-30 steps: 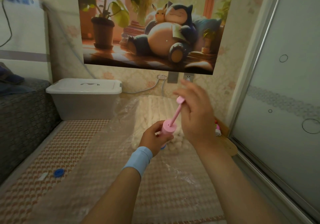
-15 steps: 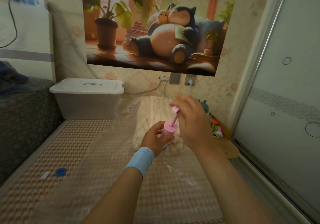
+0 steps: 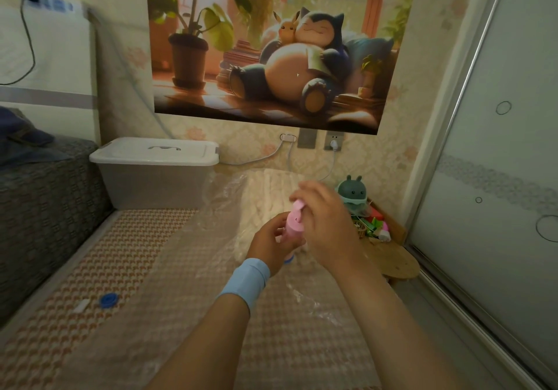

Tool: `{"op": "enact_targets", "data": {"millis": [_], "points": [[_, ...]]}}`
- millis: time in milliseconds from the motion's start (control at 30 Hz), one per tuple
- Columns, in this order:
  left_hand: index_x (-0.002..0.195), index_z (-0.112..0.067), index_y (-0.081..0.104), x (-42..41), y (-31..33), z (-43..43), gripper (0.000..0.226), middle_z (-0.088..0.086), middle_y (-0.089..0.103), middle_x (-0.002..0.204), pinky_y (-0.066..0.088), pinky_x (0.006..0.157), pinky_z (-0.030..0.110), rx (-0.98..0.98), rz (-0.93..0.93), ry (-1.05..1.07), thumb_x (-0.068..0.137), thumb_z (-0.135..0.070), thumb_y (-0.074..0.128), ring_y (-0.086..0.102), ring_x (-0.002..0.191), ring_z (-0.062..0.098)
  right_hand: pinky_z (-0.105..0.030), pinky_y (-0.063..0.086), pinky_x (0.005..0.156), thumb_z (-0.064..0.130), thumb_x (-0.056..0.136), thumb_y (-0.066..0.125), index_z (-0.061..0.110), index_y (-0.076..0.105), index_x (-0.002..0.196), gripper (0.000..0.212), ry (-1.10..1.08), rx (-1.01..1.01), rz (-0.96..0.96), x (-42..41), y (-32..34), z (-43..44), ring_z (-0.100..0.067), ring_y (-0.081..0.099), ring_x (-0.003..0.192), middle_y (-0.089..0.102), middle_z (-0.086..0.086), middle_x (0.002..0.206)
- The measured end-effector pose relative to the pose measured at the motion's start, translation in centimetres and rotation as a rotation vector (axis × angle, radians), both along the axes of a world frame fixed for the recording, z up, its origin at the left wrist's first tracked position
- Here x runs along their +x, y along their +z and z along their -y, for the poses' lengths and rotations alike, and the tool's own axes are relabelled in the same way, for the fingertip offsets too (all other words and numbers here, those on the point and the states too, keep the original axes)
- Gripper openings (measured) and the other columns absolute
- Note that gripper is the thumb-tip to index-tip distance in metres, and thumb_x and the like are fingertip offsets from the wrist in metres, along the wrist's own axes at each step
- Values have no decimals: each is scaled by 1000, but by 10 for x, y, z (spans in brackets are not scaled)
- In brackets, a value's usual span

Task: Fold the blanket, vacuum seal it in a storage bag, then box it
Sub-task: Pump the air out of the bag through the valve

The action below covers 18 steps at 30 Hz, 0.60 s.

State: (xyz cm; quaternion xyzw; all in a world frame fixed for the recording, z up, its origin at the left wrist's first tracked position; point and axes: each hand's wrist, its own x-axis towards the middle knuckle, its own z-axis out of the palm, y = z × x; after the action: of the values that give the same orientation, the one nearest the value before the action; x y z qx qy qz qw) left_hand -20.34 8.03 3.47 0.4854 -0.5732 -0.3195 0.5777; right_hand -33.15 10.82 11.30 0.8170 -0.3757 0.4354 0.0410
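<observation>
A clear plastic storage bag (image 3: 193, 256) lies flat on the woven mat, with a folded cream blanket (image 3: 271, 190) inside its far end. A pink hand pump (image 3: 293, 227) stands upright on the bag. My left hand (image 3: 271, 240), with a blue wristband, grips the pump's barrel. My right hand (image 3: 324, 222) is closed over the pump's handle, which is pushed down close to the barrel. A white lidded storage box (image 3: 157, 172) stands against the far wall on the left.
A blue cap (image 3: 108, 300) and a small white clip (image 3: 81, 306) lie on the mat (image 3: 90, 284) at left. A grey sofa (image 3: 39, 202) borders the left. A wooden stool (image 3: 392, 261) with toys stands at right, beside a sliding door (image 3: 498, 178).
My right hand has pushed the pump's handle down from its raised position until it is near the barrel. The view has tilted slightly, showing the toys at right.
</observation>
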Motion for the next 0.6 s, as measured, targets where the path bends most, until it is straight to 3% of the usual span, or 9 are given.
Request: {"op": "enact_targets", "data": {"millis": [100,167,233,367,433,533,600], "points": [[105,-51,60,2,0,5,50,-18,65,107,53,83,26,12,21,-1,75,-17,80,57,99,2,-27,43,103,7,97,40,4,69,113,33,12,-364,275,1,36,-16,-25,55,120,63,-13,124],[110,-47,62,1,-2,8,50,-17,65,111,52,83,25,23,30,-7,74,-19,81,57,101,5,-28,44,103,2,98,44,0,67,119,31,30,-469,353,2,44,-18,-25,56,119,64,-15,123],[114,-41,63,-1,-4,8,50,-15,66,111,52,77,21,35,24,-15,74,-17,81,57,102,6,-30,44,104,2,98,43,1,65,125,34,21,-435,320,3,30,-12,-25,55,123,61,-14,127],[114,-34,64,-2,-3,2,41,-7,67,105,56,75,25,32,-19,-16,81,-11,72,59,99,11,-42,47,101,21,92,34,11,67,119,44,-28,39,23,2,-21,7,-24,50,123,56,-7,133],[113,-30,66,-1,-3,1,33,-8,67,103,56,75,23,21,1,-8,83,-16,70,60,99,11,-45,48,96,34,87,27,11,68,117,55,-26,169,-108,1,-27,11,-26,53,114,57,-6,128],[109,-38,65,0,-2,1,37,-14,68,102,52,74,17,10,-11,-15,81,-16,74,59,97,5,-44,51,90,23,95,38,12,66,121,40,-50,40,-91,0,-5,4,-23,56,109,59,-3,123],[114,-42,63,1,-1,5,47,-18,67,107,51,82,22,18,-9,-11,77,-17,79,58,101,4,-39,52,93,17,97,38,8,66,122,39,-43,-190,99,0,20,-7,-23,57,113,61,-6,123]]}}
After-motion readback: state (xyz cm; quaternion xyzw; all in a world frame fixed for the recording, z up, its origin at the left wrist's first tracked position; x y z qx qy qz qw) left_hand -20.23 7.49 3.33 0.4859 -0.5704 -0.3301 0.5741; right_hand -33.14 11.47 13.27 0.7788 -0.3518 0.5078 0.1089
